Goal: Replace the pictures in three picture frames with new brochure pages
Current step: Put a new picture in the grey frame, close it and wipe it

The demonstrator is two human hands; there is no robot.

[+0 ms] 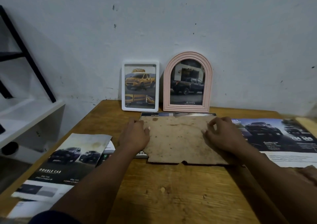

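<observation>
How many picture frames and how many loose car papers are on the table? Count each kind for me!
Standing frames: 2, the white frame and the pink arched frame.
Frame lying face down: 1, under the brown backing board, with the left hand and right hand on it.
Loose brochure pages: 2, the left page and the right page.
Total: 5

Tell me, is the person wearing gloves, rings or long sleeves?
No gloves: both the left hand and the right hand are bare, and so are the forearms. No ring, watch or bracelet shows. A bit of dark blue cloth at the bottom edge may be a sleeve or shirt.
</observation>
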